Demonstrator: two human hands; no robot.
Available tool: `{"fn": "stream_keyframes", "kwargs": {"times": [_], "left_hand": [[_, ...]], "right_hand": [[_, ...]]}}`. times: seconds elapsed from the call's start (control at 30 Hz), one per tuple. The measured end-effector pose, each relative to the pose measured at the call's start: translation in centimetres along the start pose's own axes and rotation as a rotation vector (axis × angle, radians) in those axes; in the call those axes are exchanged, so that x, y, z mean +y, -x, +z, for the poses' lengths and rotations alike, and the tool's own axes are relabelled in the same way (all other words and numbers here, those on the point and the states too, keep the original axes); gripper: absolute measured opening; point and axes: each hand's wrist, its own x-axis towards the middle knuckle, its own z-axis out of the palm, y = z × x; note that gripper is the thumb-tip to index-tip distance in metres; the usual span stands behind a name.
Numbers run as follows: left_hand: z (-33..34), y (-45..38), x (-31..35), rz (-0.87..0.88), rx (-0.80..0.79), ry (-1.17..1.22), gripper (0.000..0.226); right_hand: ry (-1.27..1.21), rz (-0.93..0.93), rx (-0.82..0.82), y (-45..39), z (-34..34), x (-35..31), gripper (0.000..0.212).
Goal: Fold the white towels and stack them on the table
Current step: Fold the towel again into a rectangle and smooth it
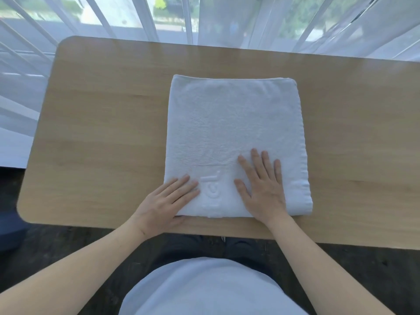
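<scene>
Towel is sitting folded, a thick rectangle, right of centre on the worktop, near edge almost flush with the worktop's front edge. Both hands are flat on the near end: left hand on the near-left corner with its heel hanging off onto the wood, right hand a bit further in. Fingers are straight and spread, pressing down, not gripping anything.

Looks like the smoothing step before the next fold. To do it well I'd sweep the palms outward from the middle toward the sides so trapped air and wrinkles get pushed out, then check the layers line up. The right side shows a rounded roll of layers near the front corner, so that edge may need a nudge to sit square. The raised lettering between the hands is a handy centre mark if folding again.

Room-wise it's easy: lots of bare wood to the left and a fair strip on the right and behind, up to the curtain. Only tight spot is the front edge, so I'd slide it away a touch before folding, otherwise it could slip into the lap.
</scene>
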Motion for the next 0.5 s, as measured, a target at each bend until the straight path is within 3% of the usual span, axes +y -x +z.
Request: {"fn": "stream_keyframes", "kwargs": {"times": [0.1,0.2,0.3,0.4,0.5], "left_hand": [[-0.3,-0.7,-0.2,-0.010,0.133,0.069,0.043],[-1.0,-1.5,-0.4,0.013,0.163,0.088,0.035],[-0.6,-1.0,-0.9,0.020,0.141,0.115,0.042],[0.0,0.2,-1.9,0.057,0.070,0.138,0.062],[-0.1,1.1,-3.4,0.074,0.028,0.143,0.070]], "right_hand": [[0.034,-0.147,-0.041,0.8,-0.5,0.6,0.073],[0.053,-0.222,-0.094,1.5,-0.9,1.1,0.095],[0.161,-0.303,-0.130,2.2,-0.7,1.9,0.107],[0.210,-0.322,-0.129,2.4,-0.4,2.2,0.103],[0.161,-0.326,-0.029,2.2,-0.1,1.3,0.092]]}}
